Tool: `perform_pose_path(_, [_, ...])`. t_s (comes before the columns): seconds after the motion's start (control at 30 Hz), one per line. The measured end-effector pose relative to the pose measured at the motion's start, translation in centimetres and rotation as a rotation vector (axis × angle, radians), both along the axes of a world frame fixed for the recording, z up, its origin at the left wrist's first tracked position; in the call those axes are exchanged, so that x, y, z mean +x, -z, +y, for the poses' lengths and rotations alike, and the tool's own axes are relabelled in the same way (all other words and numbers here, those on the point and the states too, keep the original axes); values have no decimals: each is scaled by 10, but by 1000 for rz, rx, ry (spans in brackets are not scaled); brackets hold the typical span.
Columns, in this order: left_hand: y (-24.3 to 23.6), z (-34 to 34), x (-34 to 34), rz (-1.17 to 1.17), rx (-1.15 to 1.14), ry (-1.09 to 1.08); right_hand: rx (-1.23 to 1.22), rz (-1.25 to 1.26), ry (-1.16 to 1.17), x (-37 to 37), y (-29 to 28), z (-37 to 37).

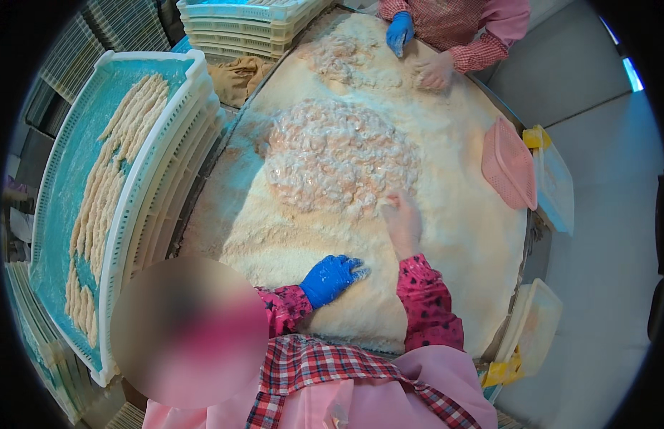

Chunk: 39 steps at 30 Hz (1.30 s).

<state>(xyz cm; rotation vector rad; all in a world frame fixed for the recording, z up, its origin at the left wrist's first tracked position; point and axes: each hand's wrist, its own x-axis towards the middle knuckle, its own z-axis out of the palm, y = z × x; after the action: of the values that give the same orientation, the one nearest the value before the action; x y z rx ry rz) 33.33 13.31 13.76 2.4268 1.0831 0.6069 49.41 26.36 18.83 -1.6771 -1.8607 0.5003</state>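
Note:
A large mound of wet, pale pink raw meat pieces [339,154] lies on a table spread with cream-white breading powder [275,247]. At the mound's near right edge is my right hand [403,225], in a thin clear glove, its fingers closed on a piece of raw meat that they mostly hide. My left hand [332,280], in a blue glove dusted white, rests low on the powder nearer to me, fingers stretched to the right and apart. It shows nothing in its grasp.
Left stands a stack of white trays [117,236]; coated meat strips [106,182] lie in rows on the top one's blue-green lining. More trays [246,25] stand at the back. Beside a smaller meat pile [346,61] another person's gloved hands [418,53] work. A pink basket [507,164] sits right.

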Motion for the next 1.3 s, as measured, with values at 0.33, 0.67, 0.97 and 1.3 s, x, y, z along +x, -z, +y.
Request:
perform_pose_path(0.33, [-12, -11, -91, -85, 51, -386, -24, 570, 175, 30, -11, -11])
perform_pose_path(0.67, [-21, 10, -93, -336, -273, -621, -536, 425, 19, 89, 10, -103])
perform_pose_path(0.97, [-10, 28, -105, -310, 89, -504, -160, 821, 254, 59, 22, -66])
perform_pose_path(1.3, [-42, 5, -116, -261, 19, -442, -329, -29, -376, 83, -8, -108])
